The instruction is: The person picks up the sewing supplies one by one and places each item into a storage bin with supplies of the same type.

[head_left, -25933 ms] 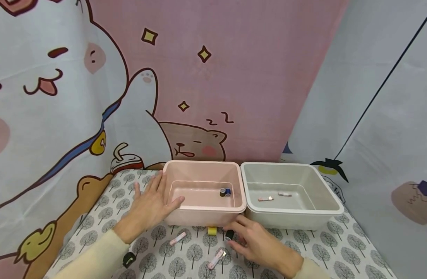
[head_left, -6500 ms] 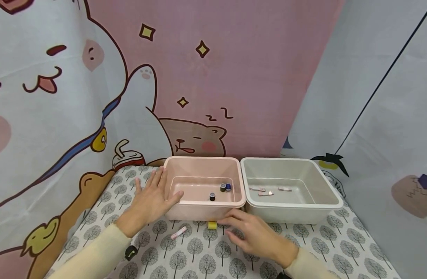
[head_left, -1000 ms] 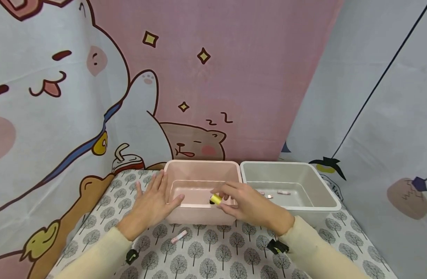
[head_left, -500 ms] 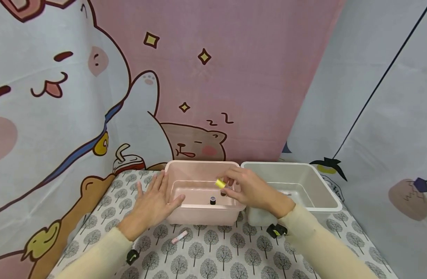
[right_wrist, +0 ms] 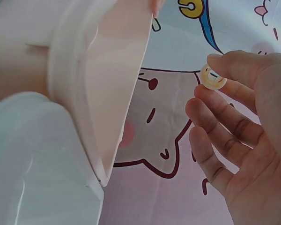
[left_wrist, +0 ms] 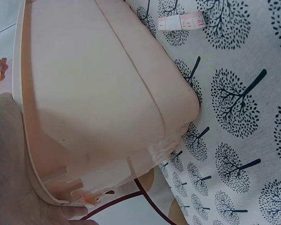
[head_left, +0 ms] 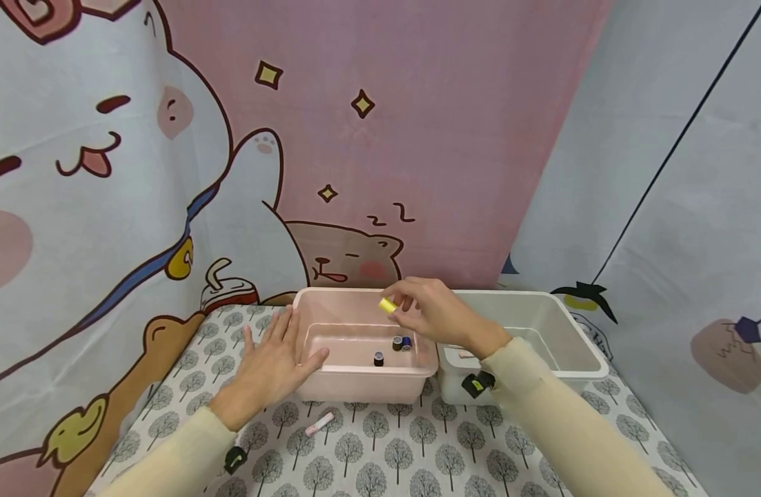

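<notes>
My right hand (head_left: pixel 436 314) pinches a yellow thread spool (head_left: pixel 388 305) between thumb and fingers, raised over the back of the pink bin (head_left: pixel 355 386). In the right wrist view the spool's pale round end (right_wrist: pixel 216 85) faces the camera. Spread along the pink bin's left rim, my left hand (head_left: pixel 265 366) rests with straight fingers. Two dark spools (head_left: pixel 379 359) and a blue spool (head_left: pixel 407 342) stand inside that bin. On the cloth in front lies a small folded pink-and-white tape measure (head_left: pixel 319 424), its numbers readable in the left wrist view.
A grey-white bin (head_left: pixel 581 376) stands against the pink bin's right side. My right forearm partly covers it; one pinkish strip (head_left: pixel 466 355) shows inside. Tree-print cloth (head_left: pixel 399 455) covers the table, and a cartoon curtain (head_left: pixel 467 138) hangs right behind both bins.
The yellow spool, earlier on the cloth, is lifted and carried up and back over the pink bin. A black spool went from the cloth into that bin; a pink tape left the cloth.
</notes>
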Demonstrator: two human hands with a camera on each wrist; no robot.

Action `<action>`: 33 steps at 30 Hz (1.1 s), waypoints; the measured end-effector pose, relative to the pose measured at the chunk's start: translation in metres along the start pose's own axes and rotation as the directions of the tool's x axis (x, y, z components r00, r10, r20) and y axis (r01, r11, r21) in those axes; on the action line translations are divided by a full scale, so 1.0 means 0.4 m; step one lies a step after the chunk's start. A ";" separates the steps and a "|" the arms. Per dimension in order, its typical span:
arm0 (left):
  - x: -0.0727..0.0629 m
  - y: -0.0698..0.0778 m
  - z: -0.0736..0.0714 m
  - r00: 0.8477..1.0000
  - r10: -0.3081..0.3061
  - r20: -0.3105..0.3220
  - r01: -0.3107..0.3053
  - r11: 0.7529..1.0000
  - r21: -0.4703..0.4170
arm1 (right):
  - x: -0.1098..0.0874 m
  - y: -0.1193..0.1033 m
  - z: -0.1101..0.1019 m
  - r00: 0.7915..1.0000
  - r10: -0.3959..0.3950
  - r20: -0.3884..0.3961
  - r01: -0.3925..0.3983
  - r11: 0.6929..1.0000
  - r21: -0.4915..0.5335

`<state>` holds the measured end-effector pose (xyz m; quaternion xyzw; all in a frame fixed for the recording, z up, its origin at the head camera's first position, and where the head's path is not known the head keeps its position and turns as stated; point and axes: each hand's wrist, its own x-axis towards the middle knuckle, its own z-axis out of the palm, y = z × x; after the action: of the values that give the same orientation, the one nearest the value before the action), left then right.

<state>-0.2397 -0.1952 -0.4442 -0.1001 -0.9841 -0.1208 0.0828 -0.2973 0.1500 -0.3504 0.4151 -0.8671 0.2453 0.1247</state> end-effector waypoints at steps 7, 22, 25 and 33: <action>-0.002 -0.002 0.004 1.000 -0.002 0.003 0.002 1.000 -0.002 | 0.043 0.022 0.006 0.999 0.034 0.031 -0.035 0.999 0.008; 0.001 -0.002 0.001 1.000 0.002 -0.001 -0.002 1.000 -0.004 | 0.118 0.068 0.021 0.985 0.142 0.100 -0.143 0.990 0.005; 0.002 -0.002 0.001 1.000 0.000 0.001 0.000 1.000 -0.006 | 0.130 0.076 0.026 0.983 0.155 0.103 -0.156 0.988 0.002; 0.003 0.001 -0.002 1.000 -0.005 0.010 0.005 1.000 -0.005 | 0.151 0.082 0.039 0.981 0.163 0.107 -0.162 0.987 -0.014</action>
<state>-0.2405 -0.1948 -0.4432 -0.0984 -0.9845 -0.1229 0.0773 -0.3610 0.1194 -0.3490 0.3552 -0.9043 0.2296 0.0582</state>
